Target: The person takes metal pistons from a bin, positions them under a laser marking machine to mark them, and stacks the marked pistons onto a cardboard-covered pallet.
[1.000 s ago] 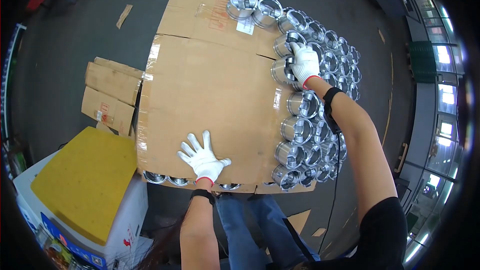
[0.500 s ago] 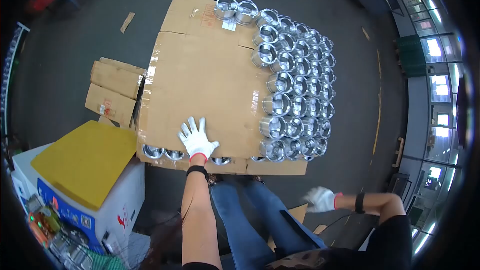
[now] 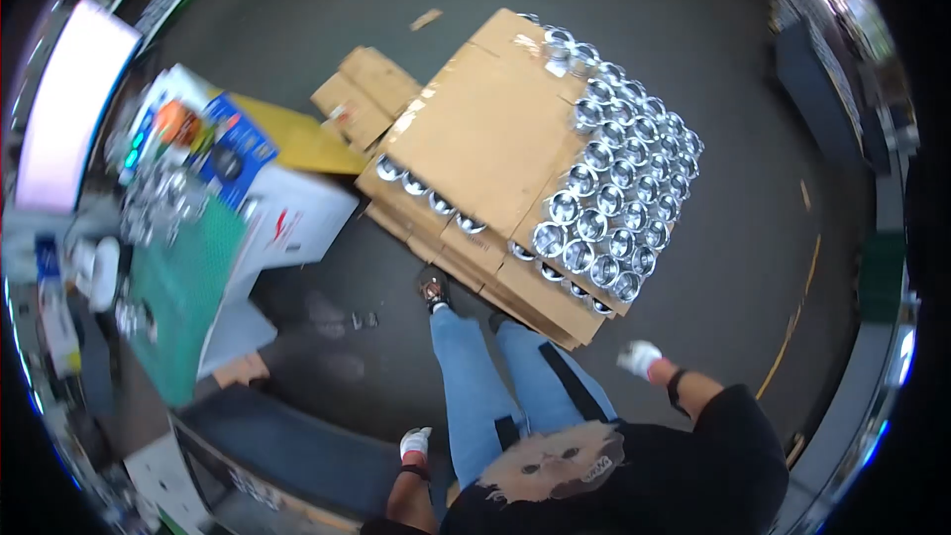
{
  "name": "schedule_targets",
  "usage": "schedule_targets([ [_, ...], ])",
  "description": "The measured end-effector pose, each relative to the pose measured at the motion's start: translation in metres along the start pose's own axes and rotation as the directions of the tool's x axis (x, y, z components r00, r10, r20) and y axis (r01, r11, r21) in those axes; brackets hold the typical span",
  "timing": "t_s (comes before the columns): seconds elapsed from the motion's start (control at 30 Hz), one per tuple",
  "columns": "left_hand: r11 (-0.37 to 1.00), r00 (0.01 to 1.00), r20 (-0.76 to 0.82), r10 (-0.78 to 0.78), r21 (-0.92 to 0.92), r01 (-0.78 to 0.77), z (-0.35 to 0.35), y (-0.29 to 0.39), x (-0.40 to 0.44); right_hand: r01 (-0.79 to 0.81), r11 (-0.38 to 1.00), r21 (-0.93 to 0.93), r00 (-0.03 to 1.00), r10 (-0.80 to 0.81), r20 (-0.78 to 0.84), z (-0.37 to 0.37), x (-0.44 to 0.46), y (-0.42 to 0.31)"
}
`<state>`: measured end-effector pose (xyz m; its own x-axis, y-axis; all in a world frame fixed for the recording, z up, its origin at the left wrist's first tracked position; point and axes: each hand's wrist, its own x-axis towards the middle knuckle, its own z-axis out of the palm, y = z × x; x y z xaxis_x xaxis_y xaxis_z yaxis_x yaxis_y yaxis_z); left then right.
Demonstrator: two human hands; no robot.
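My left hand (image 3: 415, 444), in a white glove, hangs low beside my left leg, apart from the stack. My right hand (image 3: 640, 358), also gloved in white, is off the near right corner of the stack and touches nothing visible. Blur and small size hide how the fingers of both hands are held; no object shows in either. Ahead, a brown cardboard sheet (image 3: 495, 129) covers the left part of the stack. Rows of shiny metal pistons (image 3: 591, 226) stand upright on its right side. More pistons (image 3: 440, 203) peek out under the sheet's near edge.
A white box-like stand (image 3: 302, 218) with a yellow sheet (image 3: 302, 139) and a green mat (image 3: 183, 277) is at left. Folded cardboard (image 3: 367, 94) lies beyond it. A dark bench (image 3: 297, 446) is at the lower left. A bright screen (image 3: 74, 104) stands far left.
My left hand has lifted off the cardboard sheet and dropped down to my side. The view has turned left, so the stack appears rotated and farther off. My right hand is still away from the stack.
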<state>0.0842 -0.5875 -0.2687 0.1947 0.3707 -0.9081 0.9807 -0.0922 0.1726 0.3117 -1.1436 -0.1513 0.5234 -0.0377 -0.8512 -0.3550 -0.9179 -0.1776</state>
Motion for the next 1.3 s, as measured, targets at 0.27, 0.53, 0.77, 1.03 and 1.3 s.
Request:
schedule_targets([
  [0.27, 0.643, 0.977, -0.166, -0.136, -0.765, -0.04, 0.123, -0.138, -0.157, 0.362, 0.904, -0.228, 0.921, -0.384, -0.06, -0.087, 0.093, -0.116],
  [0.53, 0.445, 0.52, -0.458, -0.721, -0.881, -0.159, 0.194, -0.147, -0.252, 0.578, 0.744, -0.335, 0.798, -0.43, 0.421, 0.017, 0.093, -0.294],
  [0.77, 0.606, 0.101, -0.609, -0.787, -0.793, -0.059, 0.139, -0.219, -0.345, 0.751, 0.341, -0.565, 0.66, -0.407, 0.631, 0.17, -0.059, -0.43],
  [1.03, 0.389, 0.029, -0.393, -0.919, -0.917, -0.088, 0.058, -0.329, -0.353, 0.752, -0.643, -0.144, -0.014, -0.235, 0.972, 0.411, -0.315, -0.553],
  [1.3, -0.351, 0.225, 0.278, -0.934, -0.833, -0.427, 0.039, -0.452, -0.291, 0.36, -0.852, 0.381, 0.147, 0.455, 0.878, 0.657, -0.424, -0.508],
])
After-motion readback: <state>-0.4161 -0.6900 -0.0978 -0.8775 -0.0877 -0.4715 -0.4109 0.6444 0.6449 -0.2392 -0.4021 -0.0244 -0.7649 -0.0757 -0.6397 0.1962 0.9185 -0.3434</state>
